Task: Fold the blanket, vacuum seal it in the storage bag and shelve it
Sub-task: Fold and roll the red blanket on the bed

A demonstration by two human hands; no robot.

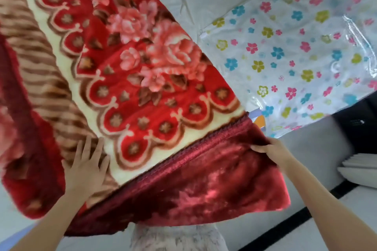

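Blanket (126, 71) lies on bed, storage bag (295, 47) just beside it. Left hand (85, 167) presses flat, fingers spread; right hand (269, 150) pinches blanket's corner. Risk: thick plush slips from pinch, fold skews.

The thick red flowered blanket (130, 63) is soft, fuzzy cloth. The see-through flower-print plastic storage bag (285, 51) is shiny, smooth and crinkly.
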